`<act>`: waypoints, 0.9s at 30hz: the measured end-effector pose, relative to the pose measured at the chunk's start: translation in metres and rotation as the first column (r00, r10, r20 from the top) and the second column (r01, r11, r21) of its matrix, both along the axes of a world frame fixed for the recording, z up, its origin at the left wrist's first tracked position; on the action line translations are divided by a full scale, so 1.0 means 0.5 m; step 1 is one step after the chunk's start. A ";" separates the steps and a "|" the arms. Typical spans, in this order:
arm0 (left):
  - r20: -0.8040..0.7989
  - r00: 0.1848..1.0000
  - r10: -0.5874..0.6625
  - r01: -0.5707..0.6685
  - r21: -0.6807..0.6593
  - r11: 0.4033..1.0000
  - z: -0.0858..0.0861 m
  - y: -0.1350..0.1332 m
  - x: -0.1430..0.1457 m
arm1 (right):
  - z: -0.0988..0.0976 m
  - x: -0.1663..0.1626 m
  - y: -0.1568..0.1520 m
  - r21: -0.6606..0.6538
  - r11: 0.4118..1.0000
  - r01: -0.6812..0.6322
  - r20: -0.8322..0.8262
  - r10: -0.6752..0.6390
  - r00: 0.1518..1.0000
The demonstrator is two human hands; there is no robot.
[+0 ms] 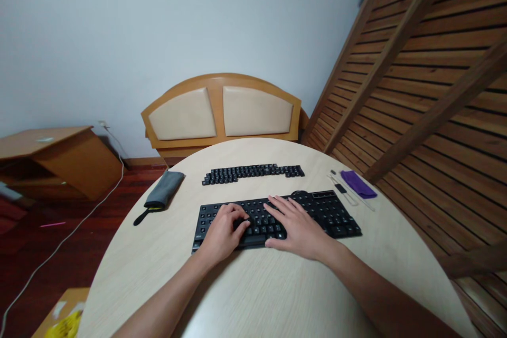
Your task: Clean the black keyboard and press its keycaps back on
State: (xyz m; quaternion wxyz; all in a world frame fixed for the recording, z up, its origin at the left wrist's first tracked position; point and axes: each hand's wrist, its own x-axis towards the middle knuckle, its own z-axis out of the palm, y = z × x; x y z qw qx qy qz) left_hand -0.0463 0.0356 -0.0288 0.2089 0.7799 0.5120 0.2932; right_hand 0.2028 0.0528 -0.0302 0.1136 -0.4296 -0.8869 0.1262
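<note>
A black keyboard (332, 214) lies on a round light wooden table (253, 285). My left hand (224, 232) rests on its left half with the fingers curled down onto the keys. My right hand (295, 224) lies flat over the middle keys, fingers stretched out. Neither hand holds anything. Behind the keyboard, rows of loose black keycaps (253, 172) are laid out in the shape of a keyboard.
A grey pouch (164, 190) with a black strap lies at the table's left. At the right sit a purple cloth (358, 184) and small tools (343, 190). A wooden headboard (222, 111) leans on the wall; a slatted bed frame (428, 95) stands right.
</note>
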 end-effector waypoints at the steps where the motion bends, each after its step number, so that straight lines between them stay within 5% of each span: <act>1: 0.013 1.000 0.003 -0.003 -0.017 1.000 -0.002 0.002 -0.001 | 0.000 -0.001 0.000 -0.003 1.000 0.000 -0.004 0.000 1.000; 9: 0.044 0.999 0.025 -0.022 -0.070 0.997 -0.009 0.007 -0.002 | 0.004 -0.001 0.001 -0.001 1.000 -0.004 -0.013 0.004 1.000; 20: -0.133 0.991 -0.005 0.016 0.086 0.996 0.005 -0.010 0.009 | 0.000 -0.003 -0.003 0.072 0.997 -0.009 -0.011 0.009 1.000; 27: -0.226 0.974 0.001 0.037 0.167 0.985 0.015 -0.023 0.018 | 0.013 -0.019 -0.019 0.137 0.976 -0.171 -0.060 0.181 0.982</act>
